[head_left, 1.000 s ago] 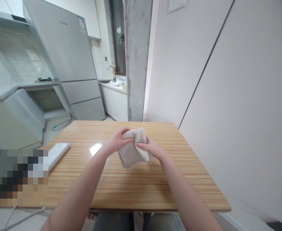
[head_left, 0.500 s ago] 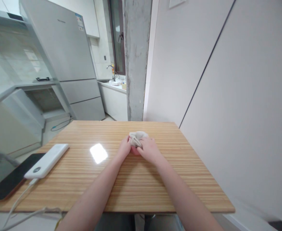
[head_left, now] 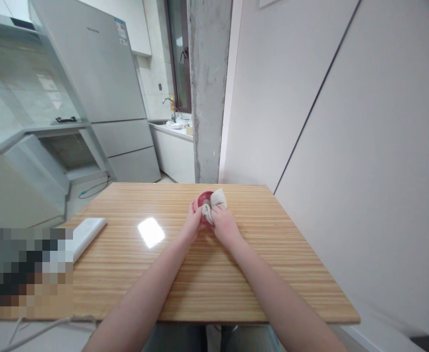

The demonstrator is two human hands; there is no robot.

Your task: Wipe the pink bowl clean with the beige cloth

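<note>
A small pink bowl [head_left: 200, 197] is held tilted above the far middle of the wooden table, with part of its inside showing. My left hand [head_left: 191, 223] is closed round the bowl's left side. In my right hand [head_left: 225, 226] is a bunched off-white cloth [head_left: 219, 197], gripped at the bowl's right side. Some of the cloth hangs over the rim and touches the inside of the bowl. The fingertips of both hands are partly hidden behind the bowl and the cloth.
The wooden table [head_left: 273, 274] lies under my forearms. A white power bank [head_left: 90, 230] is at its left, partly covered by a blurred patch, with a white cable [head_left: 53, 326] at the near left edge. A fridge [head_left: 100, 73] and a grey pillar [head_left: 210, 98] stand beyond.
The bowl has been tipped so that its opening shows. My right hand has drawn the cloth off most of the opening, to the bowl's right side. My left hand still holds the bowl.
</note>
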